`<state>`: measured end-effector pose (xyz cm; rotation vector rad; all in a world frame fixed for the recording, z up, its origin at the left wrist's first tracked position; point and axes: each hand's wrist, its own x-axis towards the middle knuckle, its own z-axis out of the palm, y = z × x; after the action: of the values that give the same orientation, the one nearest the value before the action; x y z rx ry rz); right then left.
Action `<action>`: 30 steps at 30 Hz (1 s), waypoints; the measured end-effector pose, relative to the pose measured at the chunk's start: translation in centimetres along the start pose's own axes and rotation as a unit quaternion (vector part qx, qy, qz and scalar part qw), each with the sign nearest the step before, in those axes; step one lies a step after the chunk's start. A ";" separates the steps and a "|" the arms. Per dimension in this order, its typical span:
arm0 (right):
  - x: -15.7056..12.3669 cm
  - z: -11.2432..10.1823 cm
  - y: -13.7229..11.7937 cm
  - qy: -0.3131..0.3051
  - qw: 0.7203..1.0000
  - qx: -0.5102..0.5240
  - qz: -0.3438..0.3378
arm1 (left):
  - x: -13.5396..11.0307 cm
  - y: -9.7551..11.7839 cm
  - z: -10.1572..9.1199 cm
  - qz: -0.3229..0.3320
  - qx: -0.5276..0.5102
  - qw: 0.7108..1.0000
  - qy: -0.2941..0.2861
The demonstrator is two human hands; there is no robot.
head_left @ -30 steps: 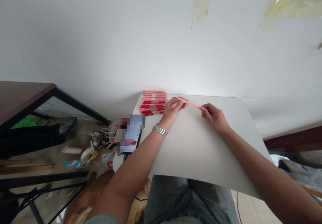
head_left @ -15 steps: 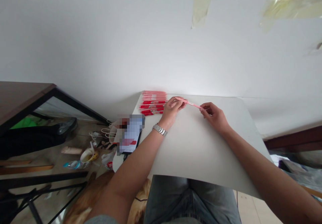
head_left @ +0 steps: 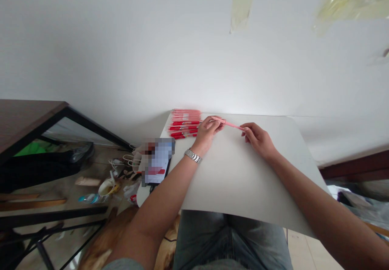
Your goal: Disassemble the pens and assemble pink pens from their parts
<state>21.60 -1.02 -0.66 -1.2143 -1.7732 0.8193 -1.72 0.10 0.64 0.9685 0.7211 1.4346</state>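
Note:
My left hand (head_left: 208, 132) and my right hand (head_left: 257, 140) hold a pink pen (head_left: 231, 124) level above a large white board (head_left: 243, 177). The left fingers wrap one end, and the right fingertips pinch the other. A silver link watch (head_left: 193, 156) sits on my left wrist. Just beyond my left hand, a tight row of several pens with pink and red barrels (head_left: 185, 123) lies side by side at the far edge of the board, partly hidden by the fingers.
A phone with a pixelated screen (head_left: 158, 160) lies left of the board. Below the white tabletop's left side, the floor holds a cup (head_left: 106, 188), a bottle (head_left: 88, 198) and cables. A dark table (head_left: 27, 120) stands at left, and a white wall rises behind.
Both hands keep the pink pen. My right fingers sit slightly further left along it, and the view has shifted a little.

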 end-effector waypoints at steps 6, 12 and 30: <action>0.1 0.2 0.0 0.027 1.000 -0.013 0.004 | 0.1 0.0 0.0 -0.004 -0.005 1.000 0.003; 0.0 -0.1 -0.4 0.011 0.999 -0.036 0.002 | -0.1 0.0 0.2 -0.014 -0.006 1.000 -0.013; -0.1 -0.1 -0.2 0.007 1.000 0.016 -0.001 | 0.0 0.1 0.1 -0.029 -0.002 0.999 0.016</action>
<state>21.61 -1.21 -0.51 -1.1950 -1.7436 0.8327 -1.69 0.10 0.75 0.9164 0.7646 1.4033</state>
